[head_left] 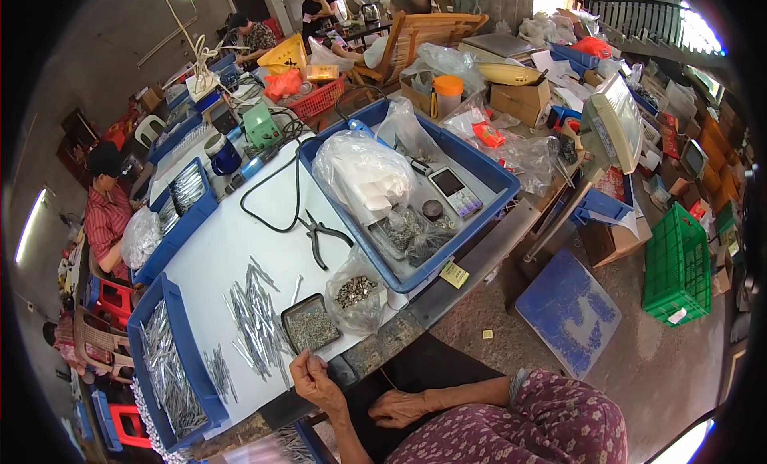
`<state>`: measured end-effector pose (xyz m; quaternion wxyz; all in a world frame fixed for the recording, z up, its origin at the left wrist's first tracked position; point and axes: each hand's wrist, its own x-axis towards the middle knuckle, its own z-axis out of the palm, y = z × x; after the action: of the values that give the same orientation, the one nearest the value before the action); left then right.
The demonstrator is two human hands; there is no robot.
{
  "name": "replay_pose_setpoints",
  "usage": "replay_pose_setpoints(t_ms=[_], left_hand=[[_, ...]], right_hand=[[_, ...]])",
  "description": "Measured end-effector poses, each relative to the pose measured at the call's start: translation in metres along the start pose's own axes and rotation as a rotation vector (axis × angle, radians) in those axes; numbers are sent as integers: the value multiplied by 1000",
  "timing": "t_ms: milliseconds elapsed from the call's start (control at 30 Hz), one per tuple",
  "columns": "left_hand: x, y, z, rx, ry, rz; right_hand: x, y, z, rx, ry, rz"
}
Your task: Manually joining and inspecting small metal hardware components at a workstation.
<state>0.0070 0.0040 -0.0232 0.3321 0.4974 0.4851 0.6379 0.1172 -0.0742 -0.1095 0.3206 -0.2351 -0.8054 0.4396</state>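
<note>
- Small metal parts (313,327): a quantity, loose, in a square dark tray (302,303) near the table's edge, directly beyond the left hand.
- Left hand (321,386): raised at the tray's near corner; thumb and fingers drawn together; whether a part is pinched between them cannot be told.
- Right hand (395,408): lying on dark cloth over the lap, fingers curled; palm hidden, contents cannot be told.
- Clear plastic bag (366,316): just right of the tray, mouth open, holding brassy pieces (355,290).
- Metal strips (260,320): long, silvery, spread loose left of the tray on the white table surface (232,252); a smaller bunch (220,374) farther left.
- Stage, by judgement: under way, unfinished. Parts remain in the tray and strips lie unboxed; which strips are done and which left cannot be told.
- Blue bin (162,285): at the far left, heaped with similar strips.
- Pliers (313,231): one pair, black-handled, handles spread, beyond the tray.
- Large blue tray (463,247): beyond the bag; contains a handheld device (455,192) and bagged goods.
- Outlying: green device (260,127); co-worker in striped shirt (108,216); green crate (679,264).
</note>
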Motion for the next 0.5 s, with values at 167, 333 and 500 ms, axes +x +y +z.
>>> replay_pose_setpoints(t_ms=[167,333,500], left_hand=[[0,0,1,6,0,8],[0,-3,0,-21,4,25],[0,-2,0,-8,-6,18]], right_hand=[[0,1,0,-19,-13,10],[1,-2,-1,-29,-19,10],[1,-2,0,-24,-17,18]])
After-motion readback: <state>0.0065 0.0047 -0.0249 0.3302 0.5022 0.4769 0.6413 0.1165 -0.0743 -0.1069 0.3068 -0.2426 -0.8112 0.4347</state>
